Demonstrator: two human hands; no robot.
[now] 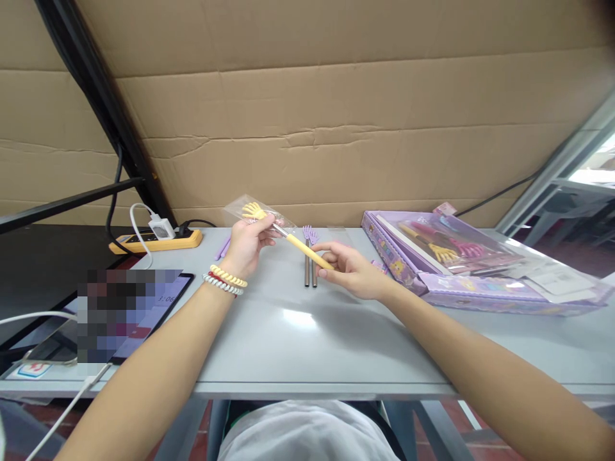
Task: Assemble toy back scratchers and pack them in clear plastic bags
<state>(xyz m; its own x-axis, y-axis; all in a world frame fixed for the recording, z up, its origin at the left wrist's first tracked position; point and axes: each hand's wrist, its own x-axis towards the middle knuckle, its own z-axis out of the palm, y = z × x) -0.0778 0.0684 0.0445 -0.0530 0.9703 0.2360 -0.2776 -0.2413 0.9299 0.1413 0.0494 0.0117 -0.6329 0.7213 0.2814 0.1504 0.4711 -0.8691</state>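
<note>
A yellow back scratcher (302, 247) with a hand-shaped head and a metal shaft slants between my two hands above the table. My left hand (247, 246) is closed round it just below the head, beside a clear plastic bag (236, 206); whether the head is inside the bag I cannot tell. The fingers of my right hand (353, 269) pinch the lower end of the yellow handle. Beneath it lie two back scratchers (307, 262) with purple heads and dark metal shafts. A purple stick-like piece (223, 248) shows behind my left wrist.
At the right stands an open purple box (418, 282) holding wrapped yellow and pink back scratchers (442, 251). A tablet (158, 320) with cables lies on the left of the grey table (269, 358). A yellow power strip (187, 241) sits behind it, and cardboard (317, 102) rises at the back.
</note>
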